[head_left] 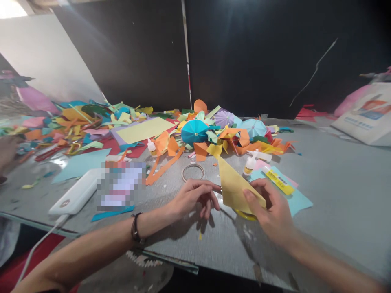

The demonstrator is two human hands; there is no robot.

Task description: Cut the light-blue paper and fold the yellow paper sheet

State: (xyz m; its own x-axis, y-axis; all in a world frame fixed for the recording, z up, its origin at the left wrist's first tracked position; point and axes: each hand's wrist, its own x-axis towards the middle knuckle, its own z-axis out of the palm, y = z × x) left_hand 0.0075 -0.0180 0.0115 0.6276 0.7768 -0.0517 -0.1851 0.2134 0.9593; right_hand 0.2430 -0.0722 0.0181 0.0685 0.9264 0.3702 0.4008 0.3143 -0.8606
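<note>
A yellow folded sheet of paper (233,185) is held upright over the table, pinched between the thumb and fingers of my right hand (271,207). My left hand (195,197) is at its left edge, index finger stretched to the paper and the other fingers loosely apart. Beneath the sheet shows part of a yellow curved thing (247,215), mostly hidden. Just beyond my left hand lies a roll of tape (182,173). Past the paper stands a small white glue bottle (249,165), near a yellow-labelled packet (279,182) on light blue paper (301,202).
Coloured paper scraps (200,151) heap along the back, with a blue pleated paper disc (194,132) among them. A white power bank (76,191) and a blurred-out phone (122,187) lie left. Another person's hand (7,152) shows at far left; a white bag (366,114) stands right.
</note>
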